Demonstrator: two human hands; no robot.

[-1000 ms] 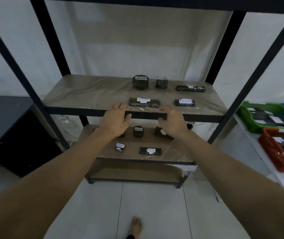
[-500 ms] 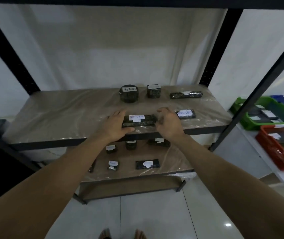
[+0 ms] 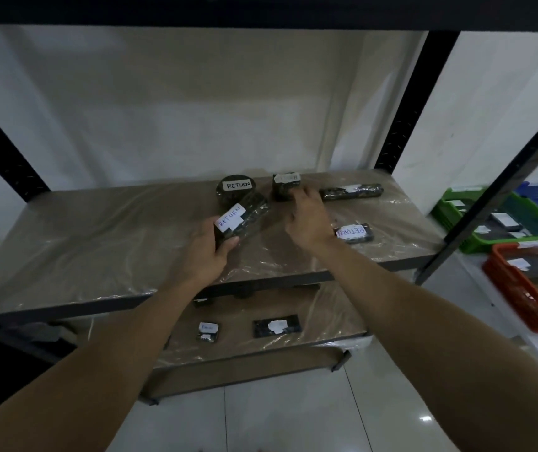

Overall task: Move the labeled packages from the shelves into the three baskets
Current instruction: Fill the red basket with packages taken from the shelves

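Plastic-wrapped upper shelf [image 3: 98, 243] carries a round pkg [image 3: 233, 190] marked RETURN, a boxy pkg [image 3: 284, 185], a long pkg [image 3: 352, 191] at back, flat RETURN pkg [image 3: 354, 232] nearer front. Lower shelf [image 3: 320, 308] (partly hidden): small pkg [image 3: 208, 331], flat pkg [image 3: 276, 326].

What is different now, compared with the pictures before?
The left hand has lifted the long dark RETURN-labelled package off the shelf, tilted in its grip. The right hand let go and reaches toward the small dark cube package. The other packages stayed put.
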